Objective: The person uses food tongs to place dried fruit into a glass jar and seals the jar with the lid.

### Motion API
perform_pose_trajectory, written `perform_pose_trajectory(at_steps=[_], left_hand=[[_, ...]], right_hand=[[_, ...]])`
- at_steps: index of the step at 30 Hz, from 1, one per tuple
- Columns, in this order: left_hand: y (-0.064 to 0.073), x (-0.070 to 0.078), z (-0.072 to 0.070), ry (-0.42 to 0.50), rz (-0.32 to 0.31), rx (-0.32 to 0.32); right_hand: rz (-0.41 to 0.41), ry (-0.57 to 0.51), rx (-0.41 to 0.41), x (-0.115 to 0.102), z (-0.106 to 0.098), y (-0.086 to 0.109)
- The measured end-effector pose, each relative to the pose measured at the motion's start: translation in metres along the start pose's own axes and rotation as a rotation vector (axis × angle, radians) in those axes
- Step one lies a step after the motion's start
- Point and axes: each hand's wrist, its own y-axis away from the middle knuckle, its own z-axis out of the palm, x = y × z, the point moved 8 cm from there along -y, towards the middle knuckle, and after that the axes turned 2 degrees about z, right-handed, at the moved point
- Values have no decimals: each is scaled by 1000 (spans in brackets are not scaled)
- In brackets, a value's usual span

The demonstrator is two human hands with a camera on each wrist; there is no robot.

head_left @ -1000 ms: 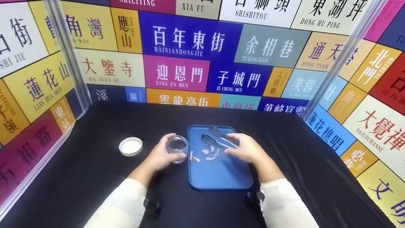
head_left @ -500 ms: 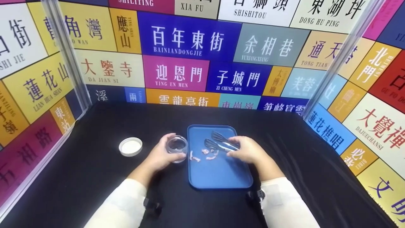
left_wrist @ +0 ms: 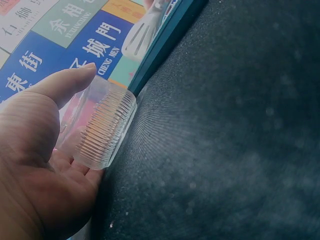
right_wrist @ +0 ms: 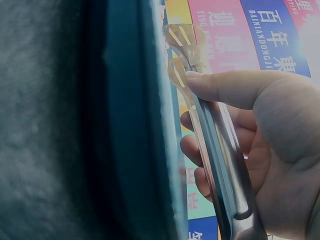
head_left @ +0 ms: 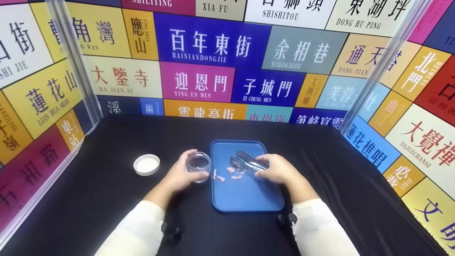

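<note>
My left hand [head_left: 180, 173] grips a clear jar [head_left: 199, 162] by its sides, just left of the blue tray [head_left: 249, 199]. Fine vertical ribs run round the jar [left_wrist: 107, 122] in the left wrist view. My right hand [head_left: 280, 168] holds metal tongs [head_left: 249, 161] between thumb and fingers over the tray's right half. Their slotted heads point left, close above several small pale pink shrimp-like pieces [head_left: 231, 170]. In the right wrist view the two arms of the tongs [right_wrist: 215, 150] lie near each other. Another couple of pink pieces [head_left: 219, 177] lie by the tray's left edge.
A round white lid [head_left: 146, 164] lies on the black-covered table [head_left: 106, 199] to the left of the jar. Panels with coloured signs [head_left: 213, 42] stand behind and at both sides, with metal corner posts [head_left: 76, 64].
The tongs' spread heads have come closer together and lowered towards the pink pieces. My left hand and the jar have stayed put.
</note>
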Motion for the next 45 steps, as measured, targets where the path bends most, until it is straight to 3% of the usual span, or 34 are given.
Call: perform_pose_trajectory(at_steps=[29,45], left_hand=[[0,-1,0,-3,4,-3],[1,1,-1,-7,0,0]], right_hand=[[-47,15,45,-12,6,1],[-48,-17,85,-25,-2,4]])
